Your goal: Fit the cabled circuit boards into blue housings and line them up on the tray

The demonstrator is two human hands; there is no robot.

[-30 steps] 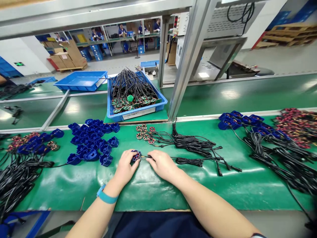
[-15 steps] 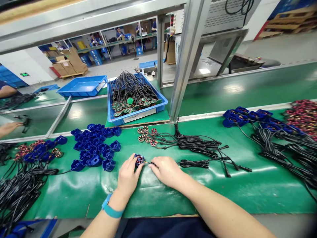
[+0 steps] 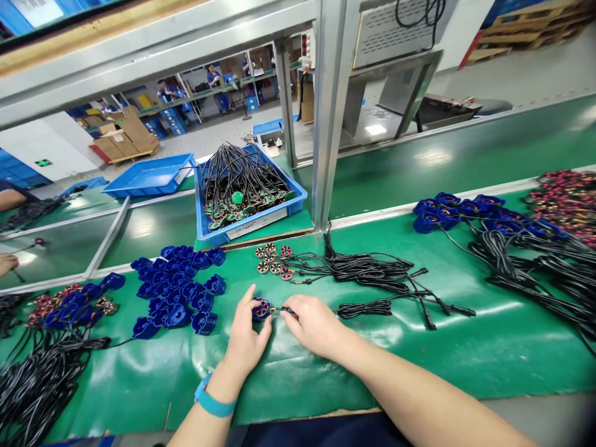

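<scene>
A small blue plastic cup (image 3: 262, 308) with a red-and-copper wound coil seated in it rests on the green mat. My left hand (image 3: 246, 338) has its thumb at the cup's near right side and fingers along its left, the index finger raised. My right hand (image 3: 310, 320), just right of the cup, pinches the black cable (image 3: 284, 309) close to where it runs into the cup. That cable's coiled bundle (image 3: 365, 308) lies right of my right hand. Behind are several loose coils (image 3: 274, 268) with black cables (image 3: 367, 270) attached. Several blue cups (image 3: 174, 292) stand in a group on the left.
A blue tray (image 3: 254, 233) of wired green circuit boards stands behind, beside a metal post (image 3: 328, 124). Finished-looking cups with cables (image 3: 484, 214) and a heap of red coils (image 3: 565, 202) lie right. More cable bundles (image 3: 41, 366) lie left. Another person's hand (image 3: 7, 264) shows far left.
My left index finger has lifted and the left hand's grasp on the cup has loosened. My right hand stays at the cable. The view has tilted and shifted slightly.
</scene>
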